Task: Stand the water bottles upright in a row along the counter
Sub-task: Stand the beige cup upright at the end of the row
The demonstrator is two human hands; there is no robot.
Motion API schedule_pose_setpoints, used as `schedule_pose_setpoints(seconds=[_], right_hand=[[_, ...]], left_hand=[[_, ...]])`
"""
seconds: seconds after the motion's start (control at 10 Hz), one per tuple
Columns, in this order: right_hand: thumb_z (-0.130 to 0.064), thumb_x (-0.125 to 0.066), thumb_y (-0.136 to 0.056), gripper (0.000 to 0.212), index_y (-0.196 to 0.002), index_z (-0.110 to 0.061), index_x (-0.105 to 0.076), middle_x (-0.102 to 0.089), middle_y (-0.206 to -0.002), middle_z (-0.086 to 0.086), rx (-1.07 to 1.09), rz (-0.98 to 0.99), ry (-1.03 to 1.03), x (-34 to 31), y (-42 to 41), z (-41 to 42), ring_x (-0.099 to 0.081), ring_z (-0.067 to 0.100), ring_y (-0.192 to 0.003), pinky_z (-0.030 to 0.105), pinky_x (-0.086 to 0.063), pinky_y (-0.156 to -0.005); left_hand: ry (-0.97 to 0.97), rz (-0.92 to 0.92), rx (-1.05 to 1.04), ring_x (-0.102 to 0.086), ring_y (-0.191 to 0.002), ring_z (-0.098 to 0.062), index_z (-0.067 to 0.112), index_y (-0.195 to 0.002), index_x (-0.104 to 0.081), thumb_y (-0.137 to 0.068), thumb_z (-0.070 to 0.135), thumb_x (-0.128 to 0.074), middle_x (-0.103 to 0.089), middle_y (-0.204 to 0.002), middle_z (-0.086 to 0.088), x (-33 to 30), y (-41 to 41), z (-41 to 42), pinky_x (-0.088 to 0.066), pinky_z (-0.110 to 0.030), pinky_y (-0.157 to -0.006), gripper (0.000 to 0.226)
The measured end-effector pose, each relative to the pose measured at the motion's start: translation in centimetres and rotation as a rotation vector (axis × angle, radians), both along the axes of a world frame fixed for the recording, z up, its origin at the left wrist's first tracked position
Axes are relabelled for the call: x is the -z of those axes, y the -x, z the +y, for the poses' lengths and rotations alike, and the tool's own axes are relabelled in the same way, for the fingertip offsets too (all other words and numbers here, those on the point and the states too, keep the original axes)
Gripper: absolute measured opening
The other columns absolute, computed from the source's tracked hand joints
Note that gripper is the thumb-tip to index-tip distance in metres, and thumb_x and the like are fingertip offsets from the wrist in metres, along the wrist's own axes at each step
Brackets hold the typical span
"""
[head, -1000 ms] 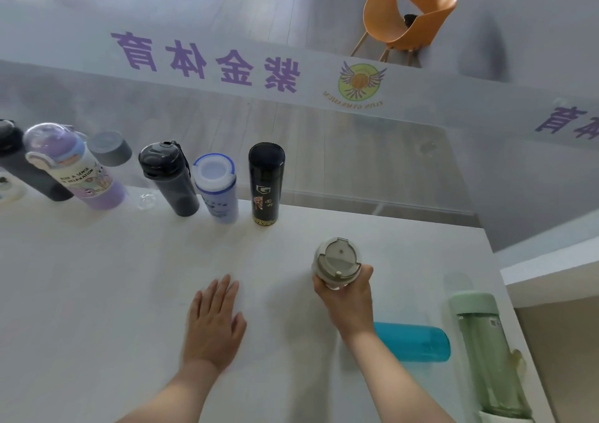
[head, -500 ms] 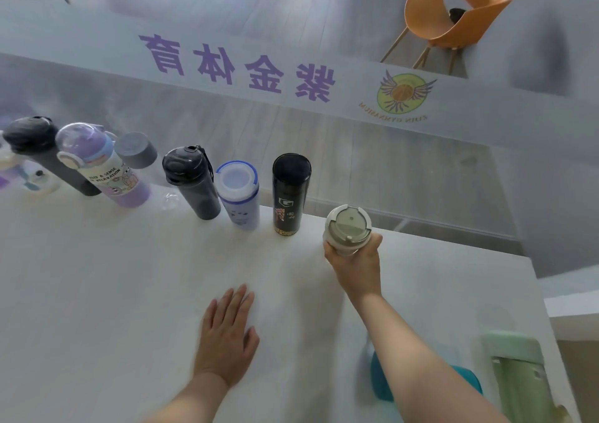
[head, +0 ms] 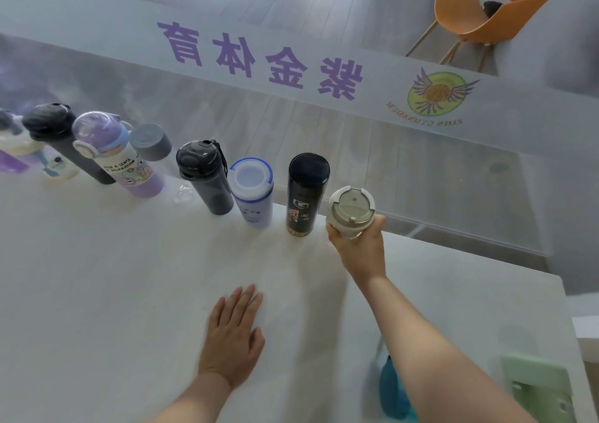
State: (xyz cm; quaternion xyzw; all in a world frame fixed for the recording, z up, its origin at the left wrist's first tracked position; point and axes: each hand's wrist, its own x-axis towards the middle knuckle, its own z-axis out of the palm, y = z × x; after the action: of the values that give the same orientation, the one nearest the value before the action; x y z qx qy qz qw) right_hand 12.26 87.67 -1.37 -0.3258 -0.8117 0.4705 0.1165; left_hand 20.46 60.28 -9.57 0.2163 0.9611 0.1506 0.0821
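Note:
My right hand (head: 358, 247) grips a beige-lidded cup bottle (head: 351, 210), held upright at the far edge of the white counter (head: 113, 276), just right of a black flask (head: 306, 192). Left of the flask stand a white and lilac bottle (head: 252, 192), a dark grey sports bottle (head: 204, 176), a purple cartoon bottle (head: 120, 156) and several more. My left hand (head: 233, 335) lies flat and open on the counter. A teal bottle (head: 393, 390) lies partly hidden under my right forearm. A pale green bottle (head: 541, 387) sits at the lower right.
A glass wall with purple lettering (head: 259, 56) rises right behind the row. An orange chair (head: 486, 10) stands beyond it. The counter's right edge (head: 567, 319) drops off close to the green bottle.
My right hand has carried the beige-lidded bottle from the middle of the counter to the far edge beside the black flask. My left hand stayed flat on the counter.

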Motion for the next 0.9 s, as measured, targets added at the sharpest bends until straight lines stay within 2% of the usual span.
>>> schedule_pose_setpoints(seconds=[0.3,0.5,0.8,0.9], right_hand=[[-0.046,-0.081,-0.064,0.067,-0.098,-0.015,-0.031,-0.062,-0.092,0.004,0.027,0.000,0.005,-0.1,0.2,-0.2,-0.062,0.023,-0.081,0.041,-0.053,-0.071],[-0.035,-0.083,-0.069,0.064,-0.100,-0.012,-0.032,-0.057,-0.098,0.004,0.081,0.058,-0.004,-0.1,0.1,-1.0,-0.057,0.024,-0.083,0.031,-0.044,-0.067],[-0.033,-0.081,-0.073,0.065,-0.115,-0.010,-0.038,-0.058,-0.112,0.001,0.022,0.092,0.007,-0.3,0.0,-0.6,-0.058,0.018,-0.097,0.026,-0.044,-0.077],[-0.035,-0.081,-0.073,0.070,-0.125,-0.015,-0.039,-0.055,-0.120,-0.005,-0.054,0.032,0.035,-0.4,-0.6,0.1,-0.054,0.014,-0.107,0.025,-0.041,-0.084]], left_hand=[[-0.006,0.004,-0.005,-0.027,-0.142,-0.019,0.021,-0.143,-0.041,-0.083,0.032,-0.040,-0.034,-0.153,0.002,-0.1,0.0,0.1,-0.020,-0.046,-0.114,0.061],[-0.014,-0.002,-0.008,-0.029,-0.141,-0.019,0.020,-0.142,-0.042,-0.082,0.031,-0.040,-0.035,-0.153,0.002,-0.2,0.0,0.1,-0.020,-0.046,-0.113,0.061],[-0.009,-0.001,0.003,-0.030,-0.141,-0.020,0.019,-0.142,-0.044,-0.082,0.031,-0.041,-0.036,-0.152,0.001,-0.2,0.1,0.1,-0.021,-0.047,-0.113,0.061],[-0.006,-0.007,0.002,-0.030,-0.140,-0.021,0.019,-0.141,-0.045,-0.082,0.031,-0.040,-0.037,-0.152,0.001,-0.2,0.1,0.1,-0.020,-0.046,-0.114,0.061]])
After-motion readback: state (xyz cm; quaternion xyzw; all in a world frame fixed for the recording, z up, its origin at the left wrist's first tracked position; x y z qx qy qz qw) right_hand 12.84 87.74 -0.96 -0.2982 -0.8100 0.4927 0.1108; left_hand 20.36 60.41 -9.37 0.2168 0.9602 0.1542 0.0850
